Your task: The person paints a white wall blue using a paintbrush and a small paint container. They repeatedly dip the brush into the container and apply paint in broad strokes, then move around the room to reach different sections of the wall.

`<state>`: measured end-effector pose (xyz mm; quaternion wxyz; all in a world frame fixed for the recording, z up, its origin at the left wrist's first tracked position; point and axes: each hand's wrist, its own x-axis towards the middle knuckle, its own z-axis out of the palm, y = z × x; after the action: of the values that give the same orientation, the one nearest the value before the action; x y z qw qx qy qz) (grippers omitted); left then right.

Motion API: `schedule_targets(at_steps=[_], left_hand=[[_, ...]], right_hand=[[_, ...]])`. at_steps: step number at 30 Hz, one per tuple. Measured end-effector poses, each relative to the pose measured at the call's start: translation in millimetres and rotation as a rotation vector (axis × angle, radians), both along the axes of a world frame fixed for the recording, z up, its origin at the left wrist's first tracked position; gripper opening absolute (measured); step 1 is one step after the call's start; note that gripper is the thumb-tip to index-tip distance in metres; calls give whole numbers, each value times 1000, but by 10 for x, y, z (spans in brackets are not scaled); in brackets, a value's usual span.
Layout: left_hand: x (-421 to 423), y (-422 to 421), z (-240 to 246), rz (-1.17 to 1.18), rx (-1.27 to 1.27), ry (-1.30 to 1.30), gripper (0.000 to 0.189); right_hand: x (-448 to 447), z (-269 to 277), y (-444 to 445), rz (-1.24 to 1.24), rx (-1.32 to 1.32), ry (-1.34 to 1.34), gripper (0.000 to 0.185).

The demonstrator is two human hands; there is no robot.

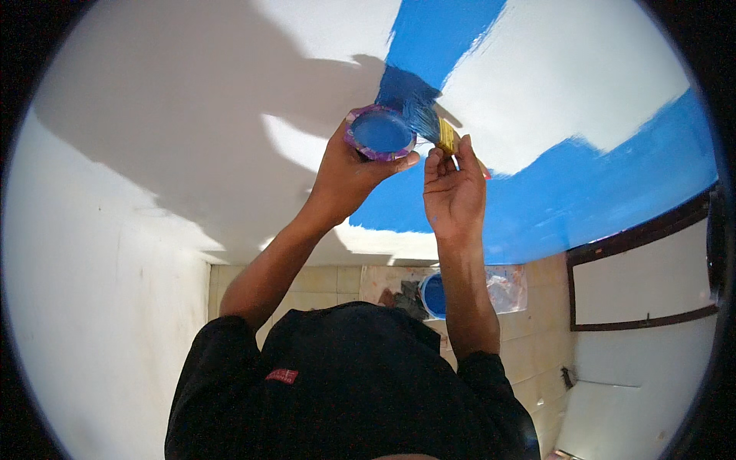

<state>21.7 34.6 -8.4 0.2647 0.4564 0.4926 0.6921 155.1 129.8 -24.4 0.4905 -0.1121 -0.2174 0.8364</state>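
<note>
My left hand (pixel 359 178) is wrapped around a small purple-patterned cup of blue paint (pixel 380 132), its open top facing me. In my right hand (pixel 455 192) is a flat paintbrush (pixel 447 137) with a yellow ferrule, its handle mostly hidden by my fingers. The brush's bristles (pixel 424 122) are wet with blue and lie just right of the cup's rim; whether they touch the wall cannot be told. Behind both hands is a white wall (pixel 552 86) with a blue painted band (pixel 448 29) running upward and a wider blue area (pixel 546 190) lower right.
On the tiled floor (pixel 305 282) below, a blue paint bucket (pixel 433 294) stands on a paint-spotted sheet (pixel 379 279), beside a dark cloth (pixel 411 296). A dark-framed white panel (pixel 638 276) is at the right. Another white wall (pixel 103 287) rises on the left. My shadow falls across the wall.
</note>
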Motion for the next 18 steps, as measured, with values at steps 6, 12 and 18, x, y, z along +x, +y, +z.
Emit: schedule_targets(at_steps=[6, 12, 18], left_hand=[[18, 53, 26, -45, -27, -32, 56], [28, 30, 115, -27, -81, -12, 52], [62, 65, 143, -20, -58, 25, 55]], right_hand=[[204, 531, 227, -75, 106, 153, 26], [417, 1787, 796, -454, 961, 64, 31], [494, 3139, 1034, -787, 1616, -324, 42]])
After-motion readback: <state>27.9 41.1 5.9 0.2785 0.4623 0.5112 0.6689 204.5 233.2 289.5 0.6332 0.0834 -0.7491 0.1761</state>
